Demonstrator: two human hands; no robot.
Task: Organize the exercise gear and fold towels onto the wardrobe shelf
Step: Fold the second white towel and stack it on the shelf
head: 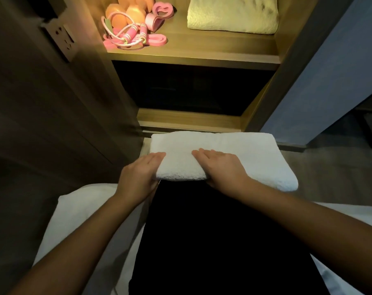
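Note:
A folded white towel (244, 154) lies across my lap in front of the wardrobe. My left hand (140, 173) grips its near left corner, fingers on top and thumb under the edge. My right hand (221, 167) holds the near edge, fingers flat on top and thumb hidden below. On the lit wardrobe shelf (202, 52) lie a pink skipping rope (127, 37), pink resistance bands (157, 13) and orange dumbbells (125, 14) at the left. Another folded towel (232, 13) sits at the shelf's right.
Below the lit shelf is a dark compartment (189, 88). A wall socket (62, 39) is on the panel to the left. A blue wardrobe door (334, 81) stands open at the right. White bedding (78, 211) lies under my legs.

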